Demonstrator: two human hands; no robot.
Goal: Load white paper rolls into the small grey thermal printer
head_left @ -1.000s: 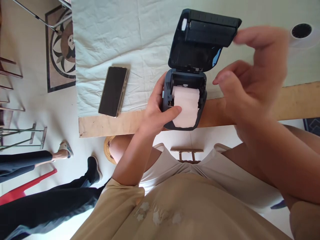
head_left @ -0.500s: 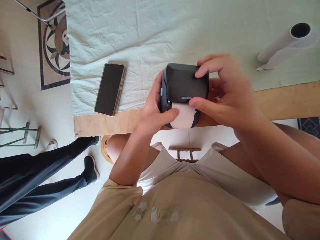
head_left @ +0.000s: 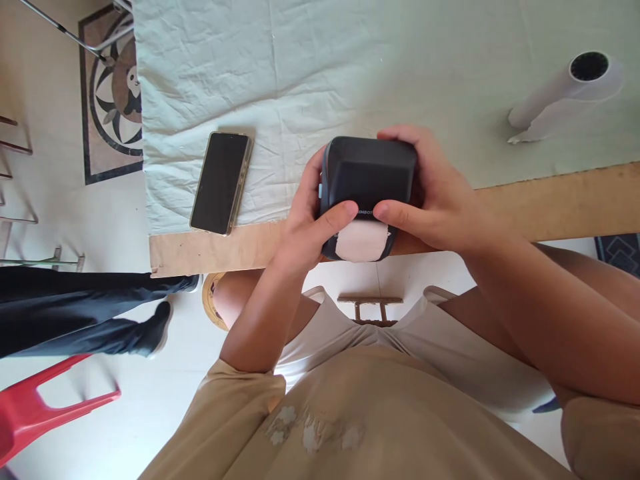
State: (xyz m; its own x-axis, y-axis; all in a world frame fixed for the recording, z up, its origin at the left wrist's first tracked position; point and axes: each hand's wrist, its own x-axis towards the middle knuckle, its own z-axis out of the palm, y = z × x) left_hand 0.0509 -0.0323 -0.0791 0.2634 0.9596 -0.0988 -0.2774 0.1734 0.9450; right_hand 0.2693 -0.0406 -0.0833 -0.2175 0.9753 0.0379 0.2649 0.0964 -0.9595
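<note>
A dark label printer [head_left: 373, 170] with pale lettering on its lid is held between my two hands above the table's front edge. A strip of whitish label paper [head_left: 363, 241] sticks out from under the lid on the side nearest me. My left hand [head_left: 315, 213] wraps the printer's left side, its thumb on the lid's lower edge. On the other side my right hand [head_left: 433, 193] grips the printer, thumb also pressed at that edge and fingers round the far corner. The undersides of the printer and most fingertips are hidden.
A phone [head_left: 221, 183] lies on the pale green cloth [head_left: 300, 73] to the left. At the right stands a white roll [head_left: 555, 100] with a dark open end. Another person's legs [head_left: 90, 303] and a red plastic stool [head_left: 50, 407] are at the lower left.
My right hand has shifted from the lid's top to the printer's right side, and my left thumb moved from the paper onto the lid edge. The other person's legs moved, uncovering the red stool.
</note>
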